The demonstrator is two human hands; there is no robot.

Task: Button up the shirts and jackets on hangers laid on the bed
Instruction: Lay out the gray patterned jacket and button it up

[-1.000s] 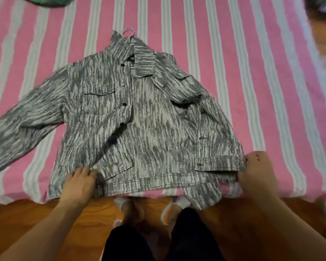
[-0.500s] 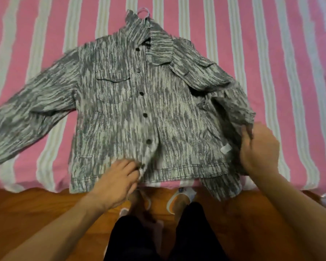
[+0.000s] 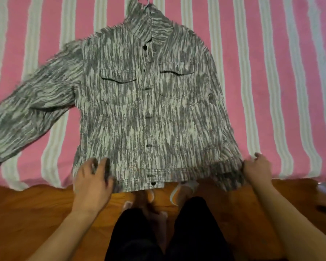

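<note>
Jacket (image 3: 154, 113) lies flat, front panels together, on bed (image 3: 271, 91); left hand (image 3: 92, 178) and right hand (image 3: 257, 168) fingers grip its hem corners.

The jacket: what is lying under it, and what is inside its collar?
Under the jacket lies the pink striped bedspread. A hanger hook sticks out of the collar. The rest of the hanger is covered, so its shape cannot be seen.

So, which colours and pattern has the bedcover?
Pink with white lengthwise stripes: bedcover, head view.
</note>
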